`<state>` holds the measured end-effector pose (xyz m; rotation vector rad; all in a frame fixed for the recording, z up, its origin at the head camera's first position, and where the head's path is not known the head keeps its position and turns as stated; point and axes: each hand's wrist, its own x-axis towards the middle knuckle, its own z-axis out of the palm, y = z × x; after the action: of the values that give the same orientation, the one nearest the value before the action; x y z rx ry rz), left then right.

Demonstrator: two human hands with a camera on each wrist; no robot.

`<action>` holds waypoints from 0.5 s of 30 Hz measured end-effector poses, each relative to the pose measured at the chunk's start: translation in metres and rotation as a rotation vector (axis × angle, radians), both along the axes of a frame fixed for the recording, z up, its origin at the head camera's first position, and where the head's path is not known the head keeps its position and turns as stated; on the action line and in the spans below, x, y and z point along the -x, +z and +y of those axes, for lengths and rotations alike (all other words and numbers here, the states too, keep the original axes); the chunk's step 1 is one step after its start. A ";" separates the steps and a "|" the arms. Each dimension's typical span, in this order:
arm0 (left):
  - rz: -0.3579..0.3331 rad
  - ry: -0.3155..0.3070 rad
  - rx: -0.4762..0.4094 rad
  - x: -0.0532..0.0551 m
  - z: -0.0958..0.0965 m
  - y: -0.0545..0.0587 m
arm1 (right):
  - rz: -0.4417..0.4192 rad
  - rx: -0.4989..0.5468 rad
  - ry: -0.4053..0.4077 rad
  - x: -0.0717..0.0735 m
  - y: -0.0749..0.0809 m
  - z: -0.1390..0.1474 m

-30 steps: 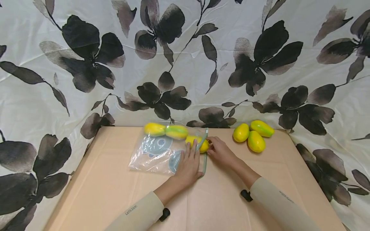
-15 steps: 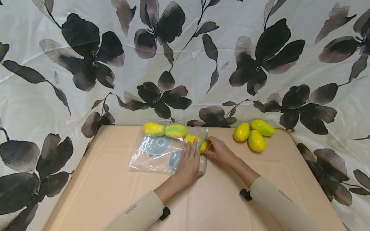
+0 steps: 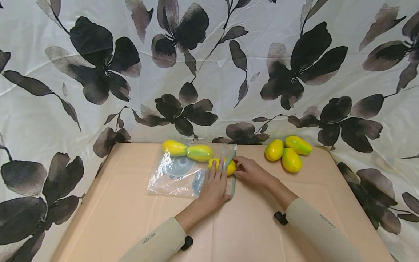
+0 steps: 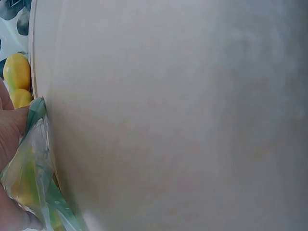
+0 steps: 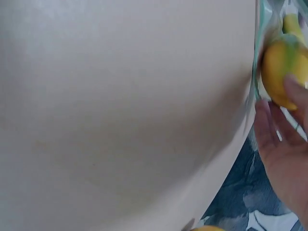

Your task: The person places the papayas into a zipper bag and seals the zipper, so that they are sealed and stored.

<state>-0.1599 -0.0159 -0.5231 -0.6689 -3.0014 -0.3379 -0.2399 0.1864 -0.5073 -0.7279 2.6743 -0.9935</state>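
Observation:
A clear zip bag [image 3: 163, 183] with blue-grey printed shapes and a green strip along its mouth lies flat, mouth facing right. Two yellow-green mangoes are inside along its far side, one at the left [image 3: 174, 148] and one beside it [image 3: 199, 153]. A third mango [image 3: 231, 168] sits at the mouth, partly under the plastic. My left hand [image 3: 212, 189] rests on the bag with straight fingers over this mango, thumb at the green strip. My right hand [image 3: 252, 173] grips the mango's right end; in the right wrist view the thumb [image 5: 296, 91] lies against it.
Three more mangoes [image 3: 291, 160] stand grouped at the back right of the tan board [image 3: 124, 218]. Behind and around the board hangs a white cloth [image 3: 229, 94] with dark printed flowers. Both forearms cross the board's near side.

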 end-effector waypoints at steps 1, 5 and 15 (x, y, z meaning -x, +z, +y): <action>0.004 0.002 0.005 0.000 0.000 0.000 | 0.013 -0.003 -0.021 0.001 0.000 -0.001; 0.012 -0.002 0.018 0.000 0.001 0.000 | 0.074 -0.012 -0.140 0.004 0.000 -0.007; 0.025 -0.006 0.040 -0.001 0.000 0.000 | 0.104 -0.010 -0.232 0.002 0.002 -0.004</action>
<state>-0.1591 -0.0163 -0.5236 -0.6799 -2.9908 -0.2692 -0.2420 0.1822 -0.5050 -0.4877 2.9035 -1.0191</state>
